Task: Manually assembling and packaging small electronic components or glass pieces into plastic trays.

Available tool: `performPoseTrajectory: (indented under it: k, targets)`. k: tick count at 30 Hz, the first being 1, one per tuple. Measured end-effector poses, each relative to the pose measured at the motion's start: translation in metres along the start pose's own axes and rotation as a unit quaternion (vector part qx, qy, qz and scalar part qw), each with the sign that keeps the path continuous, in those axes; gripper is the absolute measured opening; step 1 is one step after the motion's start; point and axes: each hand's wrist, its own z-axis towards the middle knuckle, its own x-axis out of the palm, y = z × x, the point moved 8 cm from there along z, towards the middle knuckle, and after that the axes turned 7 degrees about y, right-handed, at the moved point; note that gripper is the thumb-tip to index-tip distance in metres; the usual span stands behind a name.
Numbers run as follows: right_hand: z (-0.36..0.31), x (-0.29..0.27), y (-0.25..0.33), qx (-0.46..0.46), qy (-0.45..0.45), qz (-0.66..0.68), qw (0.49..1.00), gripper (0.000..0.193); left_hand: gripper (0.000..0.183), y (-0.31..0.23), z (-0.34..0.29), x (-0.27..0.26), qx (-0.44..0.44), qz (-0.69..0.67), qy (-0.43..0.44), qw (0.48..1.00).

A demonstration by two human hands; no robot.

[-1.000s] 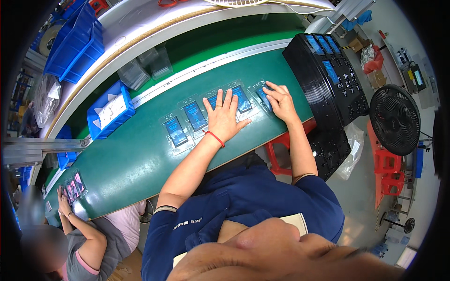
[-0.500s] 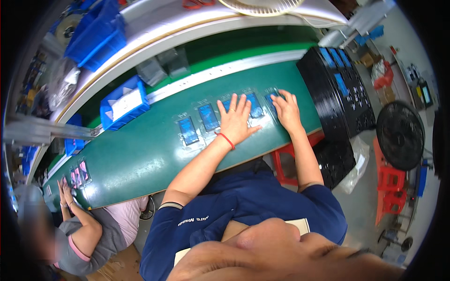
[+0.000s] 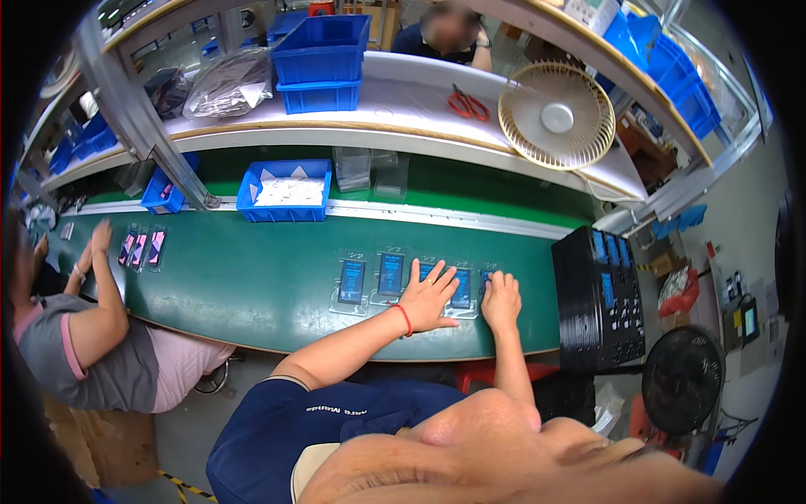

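On the green tabletop (image 3: 252,286) a row of phone-sized dark panels with blue faces lies on clear plastic sheets. The leftmost panel (image 3: 352,282) and the panel beside it (image 3: 390,274) are uncovered. My left hand (image 3: 429,301), a red band at its wrist, lies flat with fingers spread across the third panel. Its fingertips reach the fourth panel (image 3: 461,288). At the row's right end my right hand (image 3: 502,302) has curled fingers on the last panel (image 3: 486,280), hiding most of it. Whether that panel is lifted is hidden.
A black rack (image 3: 588,302) bounds the table's right end. Behind the row stands a blue bin (image 3: 285,191) of white pieces under a shelf holding scissors (image 3: 468,104) and a round fan cover (image 3: 557,113). At left a co-worker (image 3: 101,336) sits near pink-faced panels (image 3: 138,248).
My view has tilted up, showing more of the shelf and a person behind it. My left hand stays spread over the panels. My right hand's fingers are more curled on the last panel.
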Motion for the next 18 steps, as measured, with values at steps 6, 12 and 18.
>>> performPoseTrajectory:
  k: [6, 12, 18]
  targets:
    - [0.003, 0.013, 0.022, -0.01, -0.008, 0.013, 1.0, 0.014, 0.085, 0.018, -0.021, -0.001, -0.012, 0.004, 0.0, 1.0]
    - [0.006, 0.035, 0.018, 0.01, 0.032, 0.01, 0.999, 0.016, 0.064, 0.015, -0.03, 0.004, -0.036, 0.004, 0.051, 0.998]
    - [-0.002, 0.012, 0.03, 0.01, 0.042, 0.02, 0.999, 0.02, 0.055, 0.011, -0.025, 0.008, -0.038, -0.002, 0.068, 0.997]
